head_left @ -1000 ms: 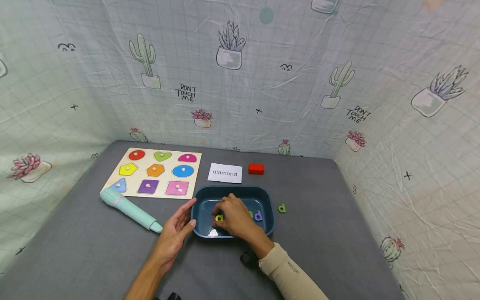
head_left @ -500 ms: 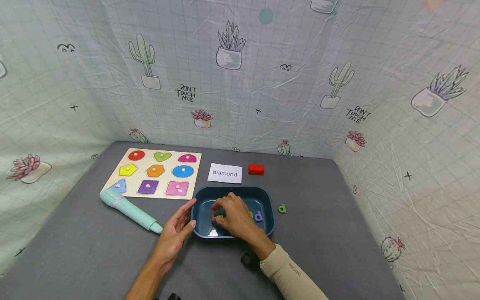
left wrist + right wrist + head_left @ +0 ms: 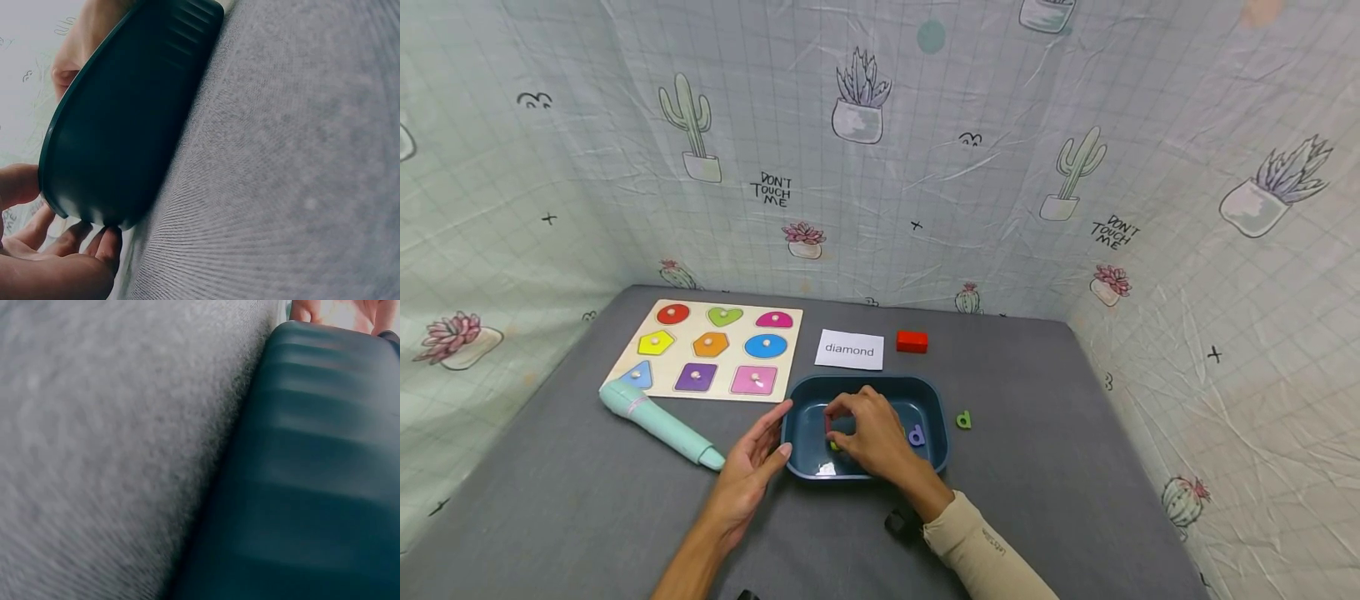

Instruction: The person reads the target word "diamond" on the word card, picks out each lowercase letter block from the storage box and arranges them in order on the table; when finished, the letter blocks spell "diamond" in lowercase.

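Observation:
A dark blue plastic tray (image 3: 808, 462) lies on the grey table with small plastic letters inside. Over its middle, my right hand (image 3: 874, 429) pinches a narrow red piece (image 3: 828, 423) between thumb and index finger; its full shape is hidden. A yellow-green letter (image 3: 834, 446) shows partly below the thumb. Right of the hand, a purple letter d (image 3: 917, 435) rests on the tray floor. My left hand (image 3: 751, 467) touches the tray's left end with spread fingertips and thumb; the left wrist view shows the fingertips (image 3: 111, 236) against the outer wall.
Behind the tray are a white card (image 3: 849, 350) reading "diamond" and a red block (image 3: 912, 342). A green letter d (image 3: 963, 420) lies to the right. At the left sit a shape puzzle board (image 3: 737, 332) and a mint pen-like device (image 3: 658, 425) overlapping its corner.
My right hand's fingers have closed on the red piece and raised it slightly from beside the yellow-green letter, now more covered by the thumb. My left hand stays at the tray's end.

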